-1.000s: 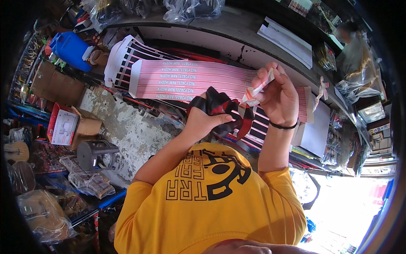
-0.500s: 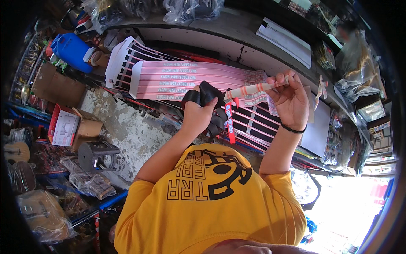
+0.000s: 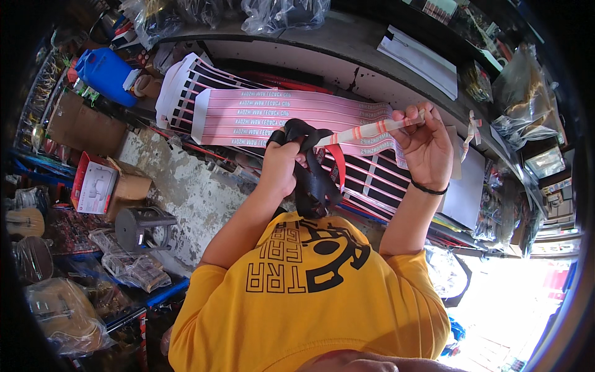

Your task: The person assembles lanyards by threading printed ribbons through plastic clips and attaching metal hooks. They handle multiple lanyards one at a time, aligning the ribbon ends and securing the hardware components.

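Observation:
My left hand (image 3: pixel 279 164) is closed around a bundle of black ribbon (image 3: pixel 314 186), whose loops hang below the fingers toward my yellow shirt. A white strip with orange-red stripes (image 3: pixel 365 131) runs from that bundle across to my right hand (image 3: pixel 429 149), which pinches its far end between the fingertips. Beside the black loops a short red ribbon (image 3: pixel 339 162) curves down. Both hands are held above a pink printed sheet (image 3: pixel 226 116) with rows of pale lettering. White sheets with black strips (image 3: pixel 176 93) lie partly under it.
A grey shelf edge (image 3: pixel 310 49) runs along the far side, holding clear plastic bags (image 3: pixel 285 13) and white papers (image 3: pixel 415 62). On the left are a blue jug (image 3: pixel 102 74), a red-and-white box (image 3: pixel 94 186), a dark stool (image 3: pixel 139 226) and plastic-wrapped goods (image 3: pixel 65 316).
The black ribbon has shifted in my left hand, and its loops now hang lower. The red ribbon has changed from hanging straight to curving. My right hand has stayed nearly in place.

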Demonstrator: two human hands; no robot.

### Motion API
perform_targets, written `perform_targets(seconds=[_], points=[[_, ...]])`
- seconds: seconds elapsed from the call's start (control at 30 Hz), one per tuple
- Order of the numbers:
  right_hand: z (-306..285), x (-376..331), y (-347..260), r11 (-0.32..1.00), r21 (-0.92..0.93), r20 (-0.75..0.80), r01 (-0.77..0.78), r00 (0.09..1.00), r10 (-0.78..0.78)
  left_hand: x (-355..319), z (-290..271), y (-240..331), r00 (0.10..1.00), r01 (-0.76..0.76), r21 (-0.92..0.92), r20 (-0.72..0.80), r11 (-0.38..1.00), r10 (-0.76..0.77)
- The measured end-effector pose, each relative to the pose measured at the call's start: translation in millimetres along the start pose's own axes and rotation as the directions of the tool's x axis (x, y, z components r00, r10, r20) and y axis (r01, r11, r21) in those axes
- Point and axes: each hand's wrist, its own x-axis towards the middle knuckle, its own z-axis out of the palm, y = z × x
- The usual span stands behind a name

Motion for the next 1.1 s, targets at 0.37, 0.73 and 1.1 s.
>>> perform_targets(seconds=[0.37,0.73,1.1], points=[[37.1,9.1,3.7,1.0,0.026,0.085,0.008,0.996,-0.011,2.3,11.8,-12.7,0.977,0.054,-0.092,0.211,0.994,-0.034],[44.5,14.9,6.5,0.995,0.096,0.156,-0.022,0.988,0.007,-1.5,39.1,-24.7,0.847,-0.407,0.264,0.467,0.874,0.253],[0.1,7.4,-34.2,0.988,0.019,0.048,0.156,0.987,-0.156,12.0,25.8,-31.8,0.878,-0.402,0.228,0.372,0.887,0.302]])
